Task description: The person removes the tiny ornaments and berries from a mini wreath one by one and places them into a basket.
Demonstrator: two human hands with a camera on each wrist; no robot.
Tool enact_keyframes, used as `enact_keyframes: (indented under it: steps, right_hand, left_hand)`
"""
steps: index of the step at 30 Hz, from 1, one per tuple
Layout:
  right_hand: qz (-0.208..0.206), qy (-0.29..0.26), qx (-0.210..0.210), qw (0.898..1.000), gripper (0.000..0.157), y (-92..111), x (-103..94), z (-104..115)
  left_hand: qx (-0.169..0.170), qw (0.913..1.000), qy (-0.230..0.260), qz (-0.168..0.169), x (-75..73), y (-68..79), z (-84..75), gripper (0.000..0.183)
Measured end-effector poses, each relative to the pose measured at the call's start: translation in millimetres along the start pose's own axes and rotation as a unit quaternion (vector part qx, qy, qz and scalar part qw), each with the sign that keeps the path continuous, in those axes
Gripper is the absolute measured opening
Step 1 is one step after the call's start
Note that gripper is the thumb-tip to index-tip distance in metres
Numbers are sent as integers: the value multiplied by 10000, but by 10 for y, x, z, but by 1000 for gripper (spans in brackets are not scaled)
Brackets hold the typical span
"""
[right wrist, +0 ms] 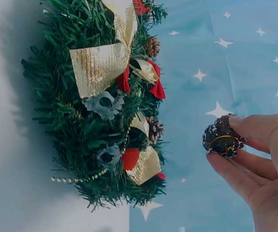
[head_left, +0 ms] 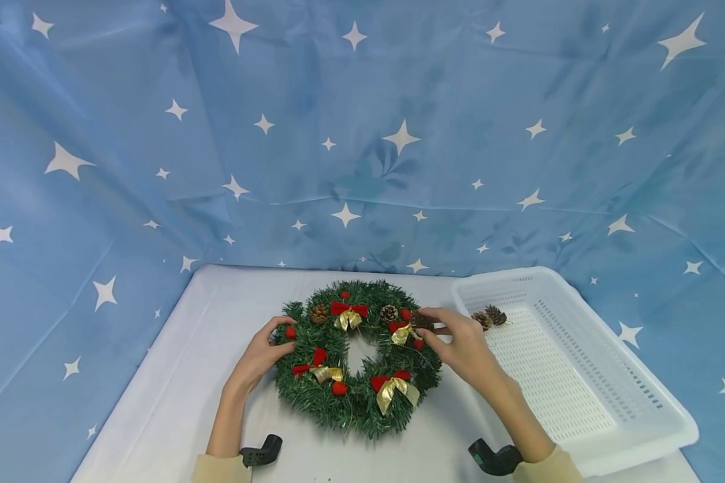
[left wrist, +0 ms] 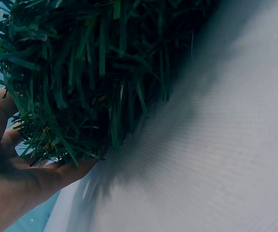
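A green Christmas wreath (head_left: 362, 419) lies on the white table, trimmed with red-and-gold bows, red berries and pine cones. At its left edge my left hand (head_left: 258, 352) grips the greenery; the left wrist view shows thumb and fingers round the foliage (left wrist: 76, 82). My right hand (head_left: 470, 343) is over the wreath's right side, pinching a dark pine cone (right wrist: 221, 137) between thumb and fingers. White flecks and a gold wire show on that cone. In the right wrist view it is apart from the wreath (right wrist: 76, 125).
On the right stands a white plastic basket (head_left: 652, 416) with slotted walls. Loose pine cones (head_left: 494, 315) lie in its far left corner. A blue star-patterned cloth (head_left: 362, 168) hangs behind and beside the white table (head_left: 175, 376).
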State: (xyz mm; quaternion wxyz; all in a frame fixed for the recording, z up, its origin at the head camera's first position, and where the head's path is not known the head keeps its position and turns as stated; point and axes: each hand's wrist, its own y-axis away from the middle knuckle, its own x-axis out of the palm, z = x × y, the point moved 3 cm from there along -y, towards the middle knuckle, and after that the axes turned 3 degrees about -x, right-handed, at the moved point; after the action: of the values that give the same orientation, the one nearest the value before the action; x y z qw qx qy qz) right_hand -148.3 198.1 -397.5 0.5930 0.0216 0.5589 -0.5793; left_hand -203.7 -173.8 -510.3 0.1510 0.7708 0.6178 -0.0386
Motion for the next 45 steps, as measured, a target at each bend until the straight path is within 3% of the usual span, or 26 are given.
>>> enact_keyframes:
  steps: [45]
  right_hand:
    - [134, 737, 200, 9970, 38, 150, -487, -325]
  left_hand:
    - [0, 9998, 168, 58, 2, 14, -22, 48]
